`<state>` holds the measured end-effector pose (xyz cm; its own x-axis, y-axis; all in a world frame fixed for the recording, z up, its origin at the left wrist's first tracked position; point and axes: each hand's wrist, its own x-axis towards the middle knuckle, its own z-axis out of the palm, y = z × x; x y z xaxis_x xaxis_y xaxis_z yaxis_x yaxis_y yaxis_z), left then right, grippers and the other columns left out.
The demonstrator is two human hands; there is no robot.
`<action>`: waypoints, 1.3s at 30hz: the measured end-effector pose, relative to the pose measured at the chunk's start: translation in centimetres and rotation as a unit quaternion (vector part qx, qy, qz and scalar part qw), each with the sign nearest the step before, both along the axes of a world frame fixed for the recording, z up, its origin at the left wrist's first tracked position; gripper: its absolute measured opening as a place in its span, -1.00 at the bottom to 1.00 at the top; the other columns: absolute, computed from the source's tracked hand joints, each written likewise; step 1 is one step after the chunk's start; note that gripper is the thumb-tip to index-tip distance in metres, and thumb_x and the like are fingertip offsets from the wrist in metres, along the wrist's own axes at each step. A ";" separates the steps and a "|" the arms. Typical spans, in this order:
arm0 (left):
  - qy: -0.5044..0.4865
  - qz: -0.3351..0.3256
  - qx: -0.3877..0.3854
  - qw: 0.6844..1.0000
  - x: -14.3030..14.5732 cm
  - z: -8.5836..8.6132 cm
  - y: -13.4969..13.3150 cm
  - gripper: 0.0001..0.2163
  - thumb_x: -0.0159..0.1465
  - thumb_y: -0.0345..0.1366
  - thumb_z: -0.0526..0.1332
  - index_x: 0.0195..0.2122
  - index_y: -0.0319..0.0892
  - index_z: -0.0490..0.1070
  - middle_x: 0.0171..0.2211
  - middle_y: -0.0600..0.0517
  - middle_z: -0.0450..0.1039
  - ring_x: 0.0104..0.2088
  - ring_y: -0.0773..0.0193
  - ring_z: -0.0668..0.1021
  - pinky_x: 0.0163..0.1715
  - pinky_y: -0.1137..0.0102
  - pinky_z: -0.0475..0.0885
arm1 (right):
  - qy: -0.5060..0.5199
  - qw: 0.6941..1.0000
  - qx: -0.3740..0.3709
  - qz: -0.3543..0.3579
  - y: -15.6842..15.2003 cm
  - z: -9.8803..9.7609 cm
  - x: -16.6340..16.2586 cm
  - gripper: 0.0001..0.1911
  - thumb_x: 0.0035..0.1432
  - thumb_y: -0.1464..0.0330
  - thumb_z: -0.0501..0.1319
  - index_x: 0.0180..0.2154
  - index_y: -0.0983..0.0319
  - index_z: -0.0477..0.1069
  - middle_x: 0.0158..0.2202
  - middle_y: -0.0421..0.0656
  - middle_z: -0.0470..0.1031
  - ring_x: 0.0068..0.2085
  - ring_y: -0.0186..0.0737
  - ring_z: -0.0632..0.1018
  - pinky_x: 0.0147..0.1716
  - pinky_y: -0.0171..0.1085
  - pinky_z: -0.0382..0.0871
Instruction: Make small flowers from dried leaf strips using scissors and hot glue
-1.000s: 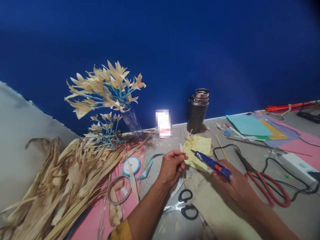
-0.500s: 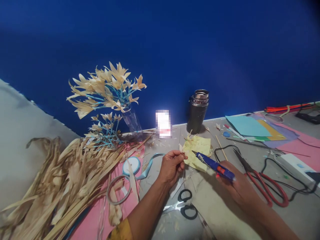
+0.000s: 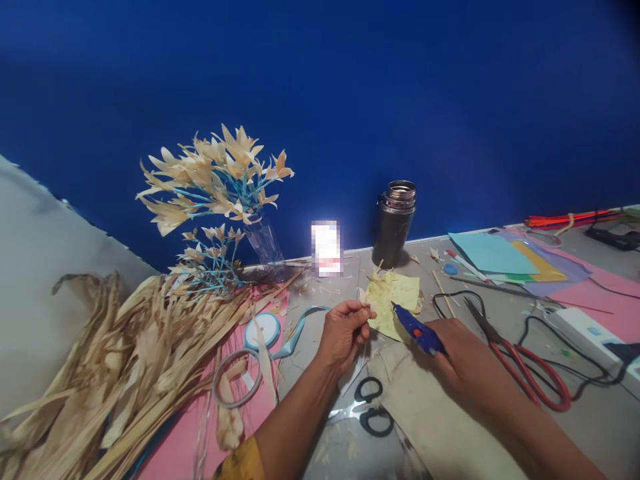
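Observation:
My left hand (image 3: 346, 332) is closed in a pinch over the left edge of a yellow paper sheet (image 3: 406, 291). A small pale husk piece (image 3: 363, 295) shows at its fingertips, mostly hidden by them. My right hand (image 3: 456, 350) is wrapped around a blue glue gun (image 3: 419, 329). The gun's nozzle points left over the yellow sheet, a short way from my left fingertips. Pale scraps (image 3: 385, 285) lie on the sheet. Below my left hand, black-handled scissors (image 3: 373, 408) rest on the table.
Dried corn husks (image 3: 145, 347) are heaped at left, beside a ribbon spool (image 3: 263, 331) and a tape roll (image 3: 237, 379). Husk flowers (image 3: 215, 173) stand in a clear vase (image 3: 265, 240). A flask (image 3: 395, 227), red-handled scissors (image 3: 530, 373), coloured paper (image 3: 495, 253) and a power strip (image 3: 583, 333) lie around.
My right hand has shifted left and turned with the glue gun, whose body now tilts more steeply. My left hand keeps its pinch in nearly the same place.

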<state>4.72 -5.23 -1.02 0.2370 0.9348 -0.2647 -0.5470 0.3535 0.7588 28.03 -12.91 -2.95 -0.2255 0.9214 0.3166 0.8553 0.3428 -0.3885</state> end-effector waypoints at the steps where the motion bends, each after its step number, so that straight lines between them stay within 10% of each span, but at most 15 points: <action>1: 0.004 0.000 0.000 1.000 0.0 0.1 -0.1 -0.67 -0.14 -0.29 0.57 -0.44 -0.27 0.49 -0.51 0.00 0.59 -0.72 0.52 0.38 -0.74 0.59 0.11 | -0.018 1.000 0.003 0.014 0.0 -0.1 0.3 -0.78 0.31 0.39 0.10 -0.12 0.20 0.50 -0.18 0.00 0.58 -0.17 0.02 0.55 -0.16 -0.06 0.43; 5: 0.024 0.005 0.000 1.000 0.2 0.4 -0.4 -0.69 -0.14 -0.28 0.56 -0.43 -0.28 0.52 -0.49 -0.04 0.62 -0.71 0.52 0.39 -0.73 0.59 0.13 | -0.073 0.994 0.082 0.027 0.1 0.5 0.7 -0.63 0.23 0.42 0.20 0.07 0.23 0.49 0.07 0.08 0.55 0.02 0.12 0.53 -0.01 0.05 0.42; 14: 0.013 -0.003 -0.009 1.000 1.3 1.0 -1.6 -0.69 -0.18 -0.29 0.57 -0.46 -0.29 0.54 -0.53 0.00 0.58 -0.72 0.51 0.38 -0.73 0.57 0.08 | -0.079 0.964 0.250 0.045 1.7 5.7 -5.7 -0.80 0.40 0.45 0.16 -0.20 0.24 0.58 -0.32 -0.06 0.55 -0.30 -0.08 0.42 -0.30 -0.16 0.25; 26: 0.003 -0.033 0.007 0.999 1.2 1.1 -2.1 -0.70 -0.12 -0.21 0.57 -0.43 -0.29 0.62 -0.61 0.05 0.49 -0.71 0.50 0.36 -0.72 0.53 0.04 | -0.061 0.966 0.250 0.001 1.9 5.6 -6.9 -0.85 0.35 0.40 0.23 -0.29 0.22 0.56 -0.32 -0.05 0.54 -0.27 -0.08 0.46 -0.28 -0.15 0.29; 39: -0.064 -0.096 -0.075 0.990 1.4 1.4 -2.7 -0.60 -0.13 -0.21 0.60 -0.34 -0.31 0.58 -0.56 0.12 0.44 -0.71 0.61 0.14 -0.72 0.58 -0.10 | 0.273 0.936 0.188 -0.118 1.9 6.1 -6.7 -0.85 0.32 0.34 0.25 -0.34 0.17 0.52 -0.31 -0.14 0.57 -0.33 -0.19 0.53 -0.39 -0.24 0.40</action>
